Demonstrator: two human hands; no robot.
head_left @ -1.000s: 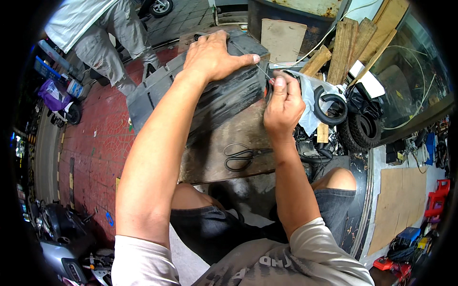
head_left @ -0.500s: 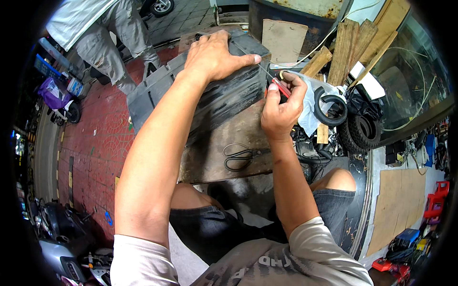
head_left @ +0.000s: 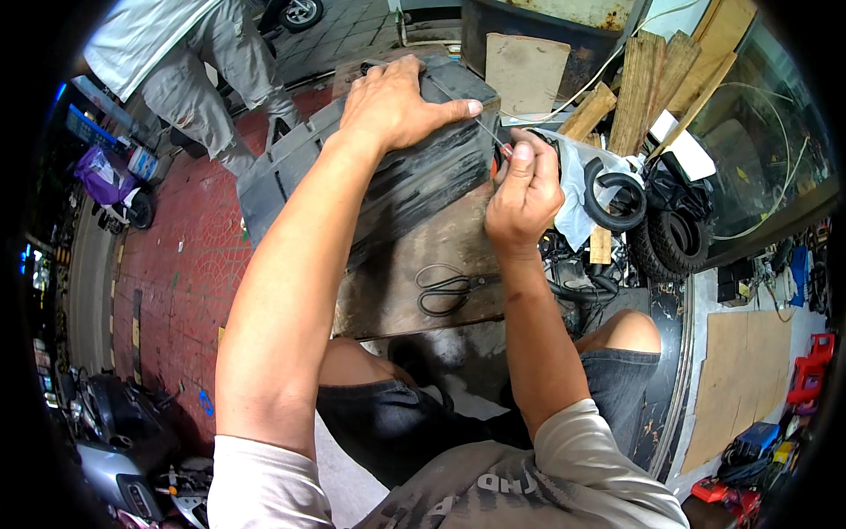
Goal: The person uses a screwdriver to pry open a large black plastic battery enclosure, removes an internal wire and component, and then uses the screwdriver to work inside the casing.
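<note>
My left hand (head_left: 388, 106) lies spread over the top of a scuffed dark grey plastic box (head_left: 414, 185), its thumb stretched toward the near right corner. My right hand (head_left: 525, 198) grips a screwdriver (head_left: 506, 150) with a red handle, mostly hidden by the fingers. Its thin metal shaft reaches up-left to the box's corner; I cannot make out what the tip touches. The box rests on a worn wooden board (head_left: 379, 307), and black-handled scissors (head_left: 458, 286) lie on that board below the box.
Tyres (head_left: 674, 242), inner tubes (head_left: 617, 207), plastic bags and planks (head_left: 630, 97) crowd the right side. Another person (head_left: 198, 97) stands at upper left on red paving (head_left: 176, 291). A scooter (head_left: 123, 450) is at lower left. Tools and red plastic items (head_left: 806, 370) lie far right.
My right hand has turned on the screwdriver: the red handle showed more half a second ago and is mostly covered again now. My left hand stays in place.
</note>
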